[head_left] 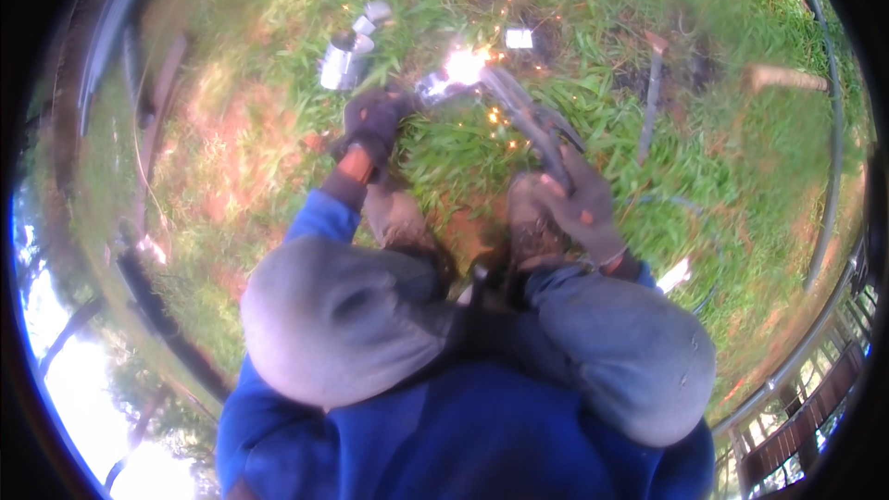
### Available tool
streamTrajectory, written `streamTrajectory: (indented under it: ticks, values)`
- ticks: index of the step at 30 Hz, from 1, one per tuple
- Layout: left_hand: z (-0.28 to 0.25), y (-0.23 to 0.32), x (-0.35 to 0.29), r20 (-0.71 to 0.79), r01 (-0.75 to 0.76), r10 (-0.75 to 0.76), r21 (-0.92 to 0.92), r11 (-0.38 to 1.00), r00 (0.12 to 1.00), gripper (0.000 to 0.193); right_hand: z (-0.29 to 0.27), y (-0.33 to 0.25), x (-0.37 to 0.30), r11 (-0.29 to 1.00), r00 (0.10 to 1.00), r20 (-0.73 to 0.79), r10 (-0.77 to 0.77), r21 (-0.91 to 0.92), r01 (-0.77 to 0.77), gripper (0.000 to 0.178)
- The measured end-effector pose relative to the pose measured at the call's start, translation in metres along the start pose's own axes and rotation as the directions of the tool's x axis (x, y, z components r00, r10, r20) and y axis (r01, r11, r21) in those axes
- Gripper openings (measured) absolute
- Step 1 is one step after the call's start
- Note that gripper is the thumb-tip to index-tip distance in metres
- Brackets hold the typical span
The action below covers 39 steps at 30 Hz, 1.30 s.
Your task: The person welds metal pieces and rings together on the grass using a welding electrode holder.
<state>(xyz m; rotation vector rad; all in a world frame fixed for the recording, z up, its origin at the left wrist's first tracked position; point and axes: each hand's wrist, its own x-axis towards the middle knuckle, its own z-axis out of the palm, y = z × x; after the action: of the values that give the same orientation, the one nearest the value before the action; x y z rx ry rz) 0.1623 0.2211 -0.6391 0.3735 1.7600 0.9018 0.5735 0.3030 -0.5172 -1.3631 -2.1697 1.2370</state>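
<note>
Two gloved hands at work over green grass, and wow, that white glare is bright. Right hand in its grey glove has its grip wrapped around a long dark-grey two-armed tool, which slants up and left so its far end sits right by the glare, orange sparks scattered around. Left hand, darker glove, is at the near end of a short shiny grey metal piece lying just left of the flash; too blurry, can't tell if that grip is pinching it or just touching. Just beyond that hand there's a silvery metal cylinder. Small white square past the tool tip, brown-headed hammer-like tool off to the right.
</note>
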Motion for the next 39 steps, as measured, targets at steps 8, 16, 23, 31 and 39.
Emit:
streamTrajectory:
  ticks: [8,16,23,31,39]
  values:
    - [0.02,0.02,-0.005,0.036,0.138,-0.14,0.053,0.989,0.99,0.03,0.005,0.013,-0.005,0.999,1.0,-0.024,0.014,-0.048,-0.015,0.069]
    - [0.013,-0.007,0.014,0.149,-0.338,0.38,0.797,0.5,0.913,0.027,-0.002,0.004,-0.006,0.998,0.998,-0.009,0.066,0.0,-0.066,0.066]
    - [-0.002,-0.025,0.023,0.007,-0.213,0.228,0.387,0.897,0.974,0.028,0.004,0.01,-0.006,0.994,0.991,-0.107,-0.075,-0.087,0.066,0.067]
    - [-0.001,-0.039,0.042,-0.027,-0.078,0.081,0.111,0.991,0.996,0.024,0.004,0.01,-0.008,0.997,0.996,-0.085,-0.029,-0.07,0.023,0.068]
    - [0.016,-0.004,0.017,0.089,-0.249,0.266,0.707,0.662,0.96,0.025,0.004,0.012,-0.011,0.998,0.997,-0.078,-0.007,-0.069,0.001,0.066]
